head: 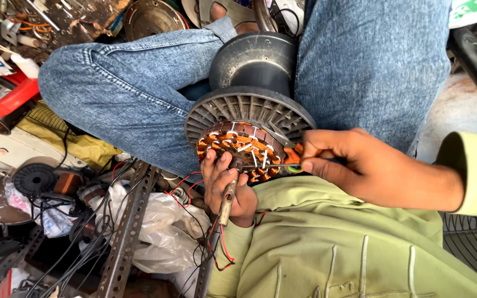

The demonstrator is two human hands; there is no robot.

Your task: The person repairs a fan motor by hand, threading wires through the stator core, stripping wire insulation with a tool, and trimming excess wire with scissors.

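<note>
- The left hand [228, 185] is gripping the stator's shaft [227, 201] from below, fingers [220, 167] closed around it.
- The right hand [360, 165] is pinching a thin tool [266, 165], fingers together, laying it across the copper-wound stator [238, 146].
- The stator is resting on a black spool [255, 66] between the denim-clad knees [139, 83].

The left hand [228, 187] curls its fingers [224, 165] upward in a grip, while the right hand [360, 165] pinches with fingers pointing left.
</note>
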